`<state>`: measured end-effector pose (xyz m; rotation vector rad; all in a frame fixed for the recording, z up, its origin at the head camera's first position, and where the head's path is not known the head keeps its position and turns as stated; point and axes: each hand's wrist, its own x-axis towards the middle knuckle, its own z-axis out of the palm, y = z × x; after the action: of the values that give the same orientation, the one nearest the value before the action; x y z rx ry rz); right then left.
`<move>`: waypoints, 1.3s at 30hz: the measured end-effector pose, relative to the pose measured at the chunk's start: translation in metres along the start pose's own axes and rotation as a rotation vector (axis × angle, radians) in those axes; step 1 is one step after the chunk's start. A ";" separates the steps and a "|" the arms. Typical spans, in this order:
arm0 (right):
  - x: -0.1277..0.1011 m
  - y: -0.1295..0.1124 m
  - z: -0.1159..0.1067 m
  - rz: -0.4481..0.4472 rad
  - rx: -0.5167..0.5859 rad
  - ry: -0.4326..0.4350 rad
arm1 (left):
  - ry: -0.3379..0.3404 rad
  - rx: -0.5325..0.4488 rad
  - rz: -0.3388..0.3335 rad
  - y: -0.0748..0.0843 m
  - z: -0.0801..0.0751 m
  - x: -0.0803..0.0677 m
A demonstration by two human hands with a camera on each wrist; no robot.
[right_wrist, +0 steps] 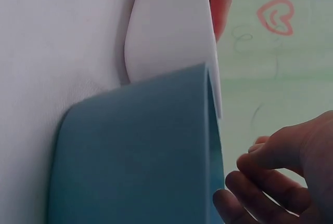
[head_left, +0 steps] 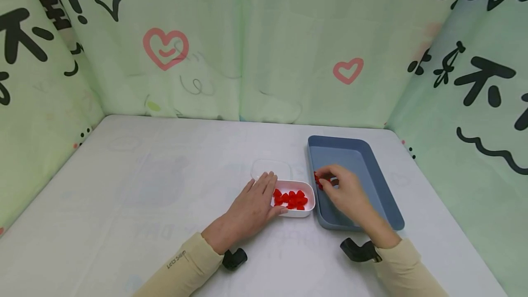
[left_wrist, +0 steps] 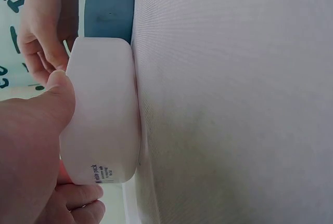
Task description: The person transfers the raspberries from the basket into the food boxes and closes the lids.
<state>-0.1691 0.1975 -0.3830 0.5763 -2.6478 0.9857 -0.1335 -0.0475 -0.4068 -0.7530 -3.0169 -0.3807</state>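
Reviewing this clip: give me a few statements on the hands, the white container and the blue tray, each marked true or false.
1. The white container holds red pieces. True.
2. The left hand rests against the white container. True.
3. The right hand lies flat on the table. False: it reaches into the blue tray, fingers on red pieces there.
4. The blue tray stands left of the white container. False: it stands to its right, close beside it.
5. A clear lid lies behind the white container. True.
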 end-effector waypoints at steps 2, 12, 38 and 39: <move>0.000 0.003 -0.001 0.006 -0.016 0.004 | -0.001 0.001 -0.001 0.000 0.000 0.000; -0.001 0.013 -0.003 0.059 -0.050 -0.032 | -0.004 -0.004 -0.004 0.000 0.000 0.000; -0.002 0.025 0.005 0.098 -0.076 -0.097 | -0.005 0.008 -0.003 0.000 -0.001 0.001; -0.002 0.025 0.005 0.101 -0.073 -0.101 | -0.006 0.007 -0.004 0.000 -0.001 0.001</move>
<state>-0.1789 0.2121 -0.4017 0.4937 -2.8139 0.9047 -0.1340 -0.0469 -0.4058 -0.7487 -3.0240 -0.3680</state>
